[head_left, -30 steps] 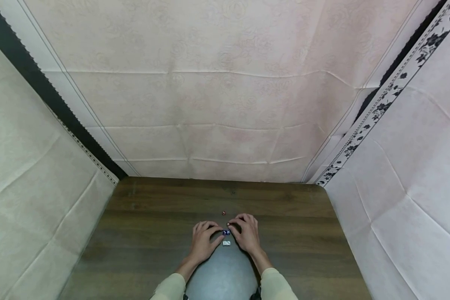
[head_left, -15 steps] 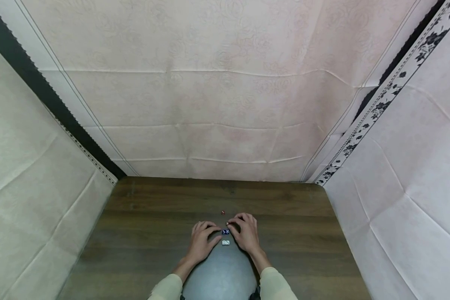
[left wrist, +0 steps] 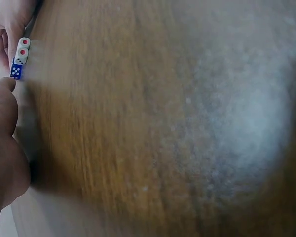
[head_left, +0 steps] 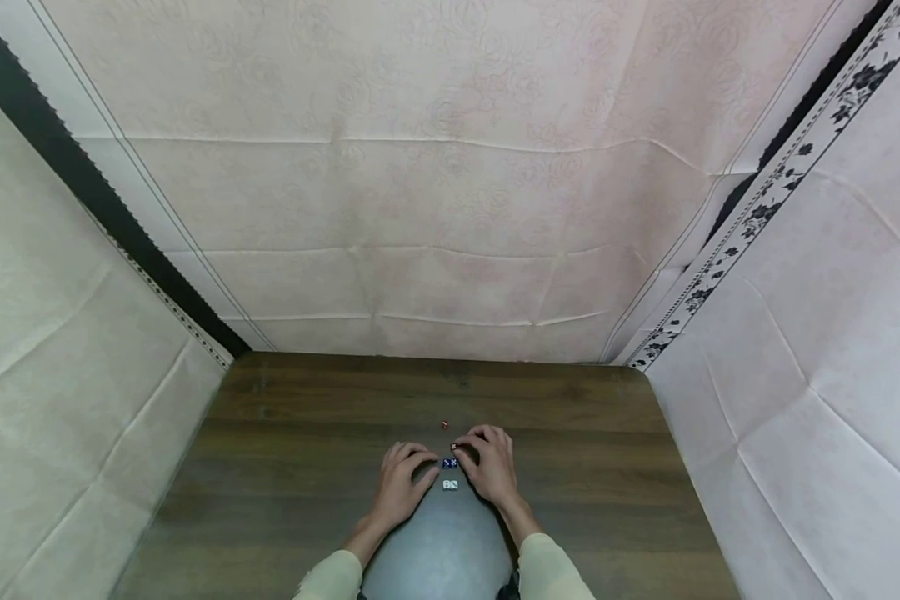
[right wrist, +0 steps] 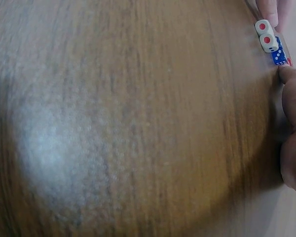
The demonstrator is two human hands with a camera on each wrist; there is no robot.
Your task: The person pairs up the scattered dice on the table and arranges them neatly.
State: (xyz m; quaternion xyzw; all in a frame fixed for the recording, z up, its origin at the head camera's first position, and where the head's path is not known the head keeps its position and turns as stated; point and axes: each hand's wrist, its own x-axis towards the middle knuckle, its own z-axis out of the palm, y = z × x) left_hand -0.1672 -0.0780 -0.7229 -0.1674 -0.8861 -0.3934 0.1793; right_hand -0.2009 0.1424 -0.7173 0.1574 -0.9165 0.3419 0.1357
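Note:
My right hand [head_left: 489, 465] pinches a small red die [head_left: 453, 447] between thumb tip and index fingertip, just beyond a side-by-side pair of blue dice [head_left: 450, 463]. On the other side, my left hand [head_left: 401, 483] rests with thumb and index finger apart, their tips close to the left end of the blue pair. Nearer the body sits a pair of white dice [head_left: 450, 484]; the right wrist view shows large red pips on these white dice [right wrist: 266, 39]. Another red die [head_left: 445, 425] lies alone farther out. Behind the blue dice [right wrist: 279, 57], the pinched die is mostly hidden.
The brown wooden table [head_left: 307, 417] reaches back to a pale hanging cloth [head_left: 450, 250]. White cloths also hang at the left [head_left: 82, 333] and right [head_left: 795, 375]. A grey rounded shape [head_left: 442, 550] fills the near edge between the forearms.
My left fingertips have drawn slightly left, away from the blue dice. The right hand keeps its pinch on the red die almost in place. The view has shifted a little.

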